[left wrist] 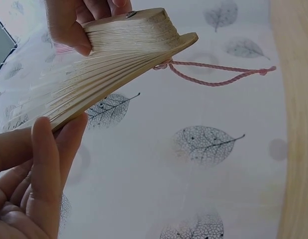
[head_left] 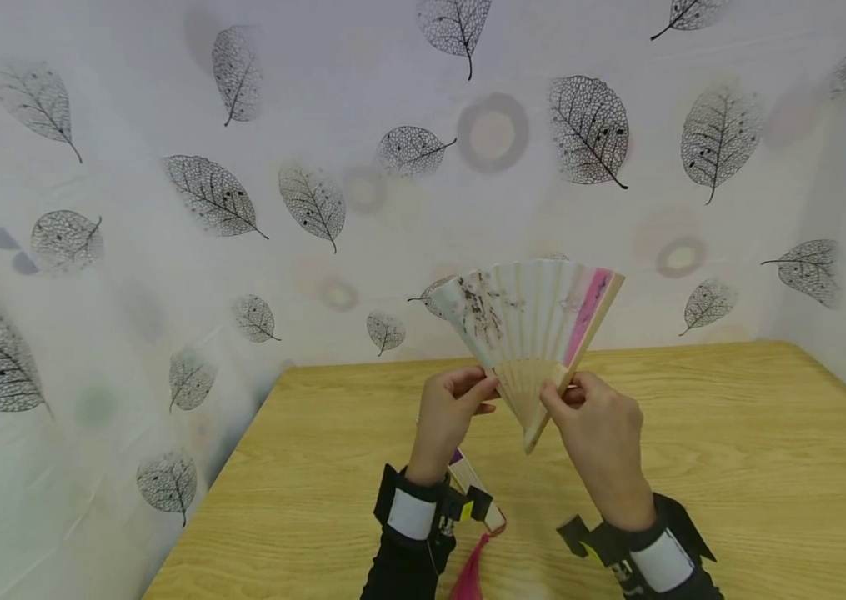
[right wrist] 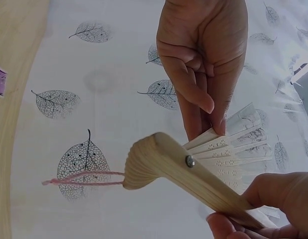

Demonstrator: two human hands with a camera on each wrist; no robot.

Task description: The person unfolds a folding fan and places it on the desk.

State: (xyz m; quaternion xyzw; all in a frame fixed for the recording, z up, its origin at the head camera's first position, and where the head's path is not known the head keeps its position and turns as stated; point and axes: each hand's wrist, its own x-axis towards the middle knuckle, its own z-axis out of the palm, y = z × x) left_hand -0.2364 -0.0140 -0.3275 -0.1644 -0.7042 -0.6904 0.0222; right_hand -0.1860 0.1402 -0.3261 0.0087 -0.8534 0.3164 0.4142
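Observation:
A folding fan (head_left: 531, 325) with pale leaf, dark floral print and a pink right edge is spread partway above the table. My left hand (head_left: 451, 417) pinches its left outer rib between thumb and fingers. On the other side, my right hand (head_left: 598, 442) grips the right guard stick near the lower ribs. The wooden ribs (left wrist: 139, 59) converge at a metal rivet (right wrist: 190, 161), and a pink cord loop (right wrist: 89, 178) hangs from that end. A second, folded fan (head_left: 477, 487) with a pink tassel (head_left: 470, 571) lies on the table, partly hidden behind my left wrist.
The wood-grain table (head_left: 738, 450) extends under both arms. Behind it hangs a white cloth (head_left: 362, 75) printed with leaves, which also runs along the left and right sides. Each wrist wears a strapped camera mount (head_left: 415, 512).

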